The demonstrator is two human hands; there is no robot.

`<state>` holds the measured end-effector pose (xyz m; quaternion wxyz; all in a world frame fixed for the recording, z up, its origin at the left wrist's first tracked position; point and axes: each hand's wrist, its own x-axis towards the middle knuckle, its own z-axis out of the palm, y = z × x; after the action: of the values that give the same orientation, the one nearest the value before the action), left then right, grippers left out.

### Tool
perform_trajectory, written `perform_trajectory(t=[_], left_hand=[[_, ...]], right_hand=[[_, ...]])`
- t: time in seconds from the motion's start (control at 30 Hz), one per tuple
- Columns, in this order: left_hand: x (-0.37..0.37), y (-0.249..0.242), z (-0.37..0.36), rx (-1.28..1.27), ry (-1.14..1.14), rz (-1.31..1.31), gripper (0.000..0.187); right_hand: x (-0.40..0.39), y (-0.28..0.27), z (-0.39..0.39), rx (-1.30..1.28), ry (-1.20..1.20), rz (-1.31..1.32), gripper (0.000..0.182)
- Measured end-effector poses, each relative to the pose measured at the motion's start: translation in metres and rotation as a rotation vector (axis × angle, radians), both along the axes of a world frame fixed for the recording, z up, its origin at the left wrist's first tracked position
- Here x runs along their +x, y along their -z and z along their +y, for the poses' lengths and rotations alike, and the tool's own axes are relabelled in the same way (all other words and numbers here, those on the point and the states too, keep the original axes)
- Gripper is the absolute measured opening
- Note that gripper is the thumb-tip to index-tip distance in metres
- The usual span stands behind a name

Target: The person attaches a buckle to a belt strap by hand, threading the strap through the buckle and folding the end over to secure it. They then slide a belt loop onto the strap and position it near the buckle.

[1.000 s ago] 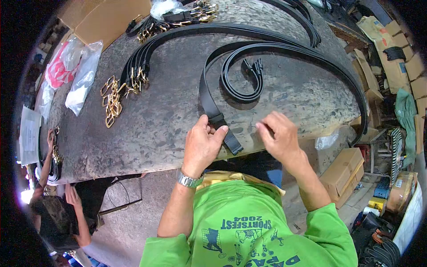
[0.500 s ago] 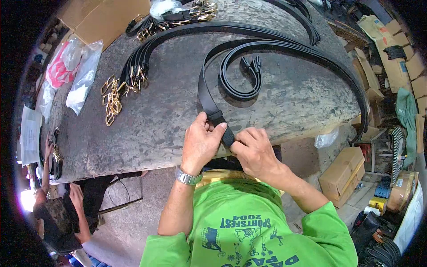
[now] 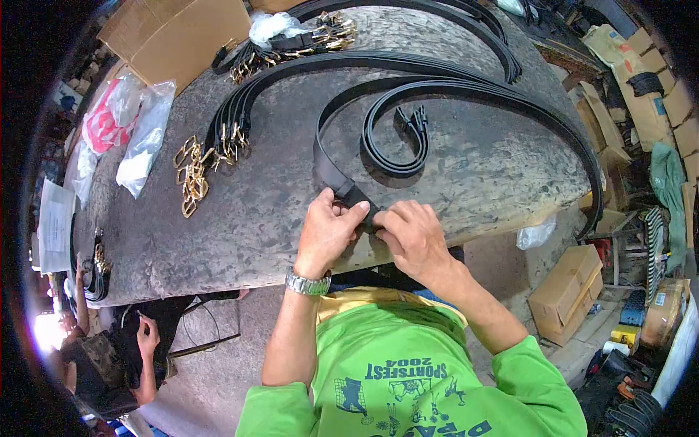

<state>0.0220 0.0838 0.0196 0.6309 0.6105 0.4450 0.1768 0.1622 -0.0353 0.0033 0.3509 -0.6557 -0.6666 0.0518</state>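
A long black strap (image 3: 322, 156) curves across the worktable and ends between my hands near the front edge. My left hand (image 3: 329, 229) is closed on the strap, thumb on top and fingers underneath, with a loop band just above it. My right hand (image 3: 413, 237) pinches the strap's end from the right, its fingertips partly hiding that end. Behind my hands lies a coil of black straps (image 3: 397, 169) with their ends bunched in the middle. Gold-coloured metal buckles (image 3: 193, 178) hang off the strap bundle at the left.
More black straps with gold hardware (image 3: 331, 33) lie at the back of the table (image 3: 255, 233). Plastic bags (image 3: 142, 149) and a cardboard box (image 3: 171, 40) are at the left. Another person's hand (image 3: 148, 335) shows at lower left. A carton (image 3: 564, 291) stands at the right.
My right fingers have shifted slightly up and left along the strap's end, covering more of it. The strap's near bend has moved a little left. The other person's hand has moved.
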Motion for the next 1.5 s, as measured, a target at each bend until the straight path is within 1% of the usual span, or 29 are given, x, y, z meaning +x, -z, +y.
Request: perform_trajectory(t=[0.03,0.1,0.13,0.23,0.3,0.4,0.43,0.5,0.53,0.6,0.63,0.7,0.77,0.83,0.9,0.93,1.0,1.03,1.13,1.2,1.23,1.3,1.47,1.5], left_hand=[[0.001,0.002,0.001,-0.003,-0.002,0.0,0.025],[0.002,0.008,0.004,0.038,-0.01,-0.016,0.021],[0.002,0.007,0.003,0.037,-0.012,-0.015,0.021],[0.004,0.008,0.0,0.105,-0.025,0.039,0.021],[0.004,0.015,-0.001,0.172,-0.04,-0.044,0.021],[0.002,0.011,-0.002,0.192,-0.027,0.025,0.022],[0.002,0.009,-0.002,0.191,-0.027,0.027,0.022],[0.003,0.004,-0.003,0.17,-0.017,0.023,0.021],[0.003,0.008,-0.002,0.17,-0.014,0.022,0.021],[0.003,0.016,-0.001,0.12,-0.015,-0.079,0.021],[0.003,0.015,-0.001,0.122,-0.013,-0.082,0.021],[0.003,0.011,-0.003,0.186,-0.027,-0.039,0.021],[0.002,0.02,-0.001,0.166,-0.031,-0.03,0.022],[0.002,0.012,-0.003,0.152,-0.028,-0.016,0.022],[0.003,-0.003,-0.004,0.183,0.002,0.06,0.021],[0.003,0.0,-0.004,0.185,0.006,0.059,0.021],[0.0,0.013,-0.002,0.139,0.009,-0.042,0.022],[0.0,0.017,-0.003,0.141,0.012,-0.044,0.022],[0.0,0.02,-0.003,0.146,-0.022,-0.134,0.022],[-0.001,0.02,-0.005,0.145,-0.042,-0.133,0.022],[-0.003,0.024,-0.005,0.137,-0.051,-0.132,0.022],[-0.004,0.03,-0.003,0.186,-0.019,-0.087,0.021],[-0.003,0.025,-0.004,0.188,-0.017,-0.104,0.021],[-0.003,0.025,-0.005,0.177,-0.022,-0.099,0.02]], right_hand=[[0.0,0.002,0.0,-0.003,-0.002,0.0,0.025],[0.0,0.007,0.001,0.005,-0.039,-0.111,0.022],[0.0,0.007,0.0,0.004,-0.041,-0.11,0.022],[0.005,0.004,-0.003,-0.026,-0.053,-0.092,0.022],[0.005,0.0,-0.007,-0.04,-0.048,0.056,0.019],[0.002,-0.003,-0.007,0.003,-0.036,0.048,0.018],[0.0,-0.002,-0.006,0.001,-0.036,0.051,0.018],[-0.001,-0.002,-0.004,0.01,-0.06,-0.084,0.02],[0.0,-0.002,-0.004,0.01,-0.057,-0.085,0.02],[0.003,-0.001,-0.007,-0.089,-0.08,-0.082,0.027],[0.005,-0.002,-0.009,-0.087,-0.077,-0.085,0.027],[0.009,-0.002,-0.013,-0.067,-0.047,0.051,0.026],[0.009,-0.003,-0.013,-0.045,-0.014,0.042,0.025],[0.007,-0.003,-0.013,-0.017,0.025,0.038,0.024],[0.003,-0.003,-0.008,0.032,-0.007,-0.081,0.022],[0.003,-0.004,-0.005,0.033,-0.002,-0.081,0.022],[0.004,-0.005,-0.003,-0.091,-0.051,-0.089,0.022],[0.005,-0.005,-0.004,-0.09,-0.048,-0.09,0.022],[0.008,-0.002,-0.009,-0.105,-0.048,-0.075,0.022],[0.011,0.0,-0.017,-0.069,0.011,0.064,0.024],[0.011,0.001,-0.019,-0.078,0.003,0.064,0.024],[0.012,0.003,-0.021,-0.043,0.084,0.115,0.025],[0.001,-0.003,-0.013,-0.058,0.094,0.095,0.024],[-0.001,-0.001,-0.01,-0.024,0.101,0.036,0.022]])
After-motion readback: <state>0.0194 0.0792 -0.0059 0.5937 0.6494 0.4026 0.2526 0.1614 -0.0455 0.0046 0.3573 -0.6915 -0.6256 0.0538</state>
